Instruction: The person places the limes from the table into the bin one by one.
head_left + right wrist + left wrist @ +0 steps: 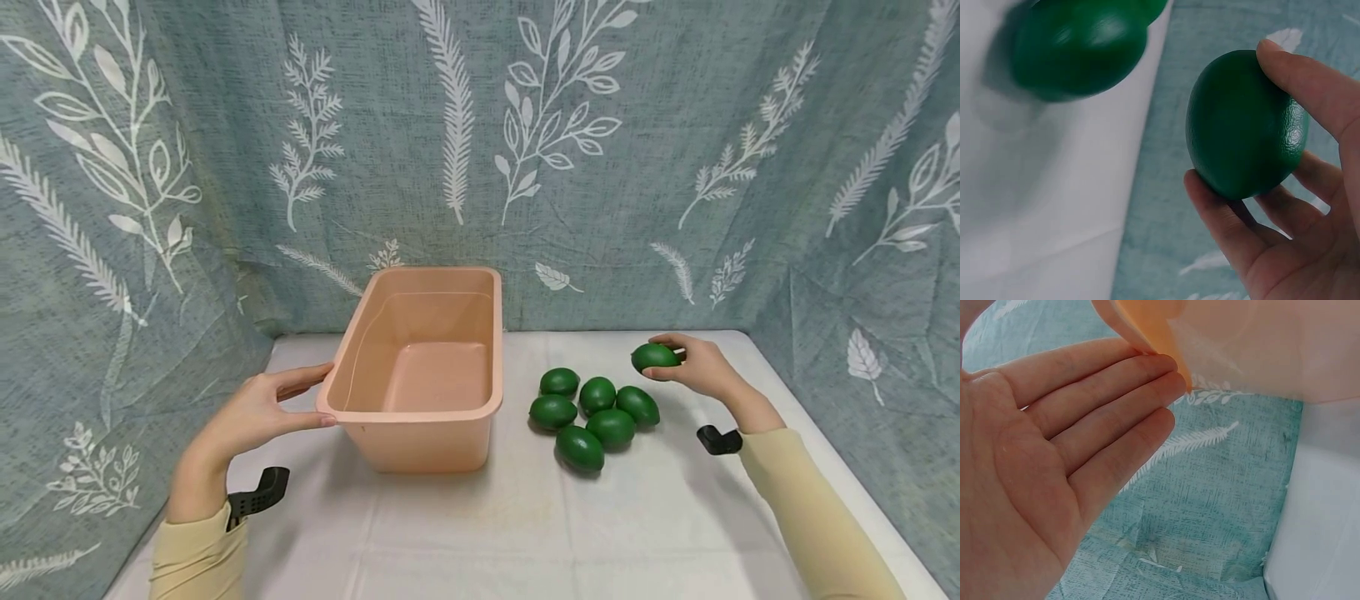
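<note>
A white cloth covers the worktop [525, 517], which fills the lower half of the head view. Teal curtains [600, 167] printed with white leaves and ferns close it in at the back and on both sides.

A peach bin [420, 367] stands left of centre, nothing inside it. The left hand [255, 412] lies at its lower-left corner, fingers straight, fingertips [1169, 375] touching the rim; the hand is open.

Right of the bin, six green limes [592, 412] lie bunched together in the middle of the frame. Just beyond them, to the upper right, the right hand [697, 367] grips a seventh lime [654, 357], thumb and fingers curled round it, lifted clear of the cloth; the right-wrist view shows it held between thumb and fingers [1222, 225].

A black clip [258, 493] sits at each wrist, by the pale yellow sleeves [817, 517].

No writing or labels are visible.
</note>
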A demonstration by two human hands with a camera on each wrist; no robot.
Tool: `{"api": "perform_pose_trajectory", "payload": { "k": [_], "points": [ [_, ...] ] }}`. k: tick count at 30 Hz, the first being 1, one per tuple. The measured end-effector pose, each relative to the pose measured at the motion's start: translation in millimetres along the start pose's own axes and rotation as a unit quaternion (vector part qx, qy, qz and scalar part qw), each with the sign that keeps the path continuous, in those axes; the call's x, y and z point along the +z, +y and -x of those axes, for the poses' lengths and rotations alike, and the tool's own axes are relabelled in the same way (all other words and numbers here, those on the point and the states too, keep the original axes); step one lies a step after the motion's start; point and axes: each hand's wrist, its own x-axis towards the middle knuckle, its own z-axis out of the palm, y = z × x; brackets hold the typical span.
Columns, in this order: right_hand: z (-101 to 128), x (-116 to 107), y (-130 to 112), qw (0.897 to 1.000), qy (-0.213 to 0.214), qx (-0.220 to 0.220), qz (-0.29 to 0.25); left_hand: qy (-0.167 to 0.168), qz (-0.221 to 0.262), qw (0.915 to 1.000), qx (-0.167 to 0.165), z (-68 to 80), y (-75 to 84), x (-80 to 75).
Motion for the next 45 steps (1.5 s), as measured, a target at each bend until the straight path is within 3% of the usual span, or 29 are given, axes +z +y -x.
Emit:
{"api": "perform_pose_trajectory", "payload": {
  "k": [31, 45],
  "points": [
    [-37, -6, -119, 0.997, -0.016, -0.081, 0.0, 0.005, 0.01, 0.9999, -0.008, 0.3, 0.8, 0.9],
    [-54, -2, -179, 0.987, -0.042, -0.152, -0.013, 0.007, 0.016, 0.9997, -0.016, 2.1, 0.5, 0.5]
  ]
}}
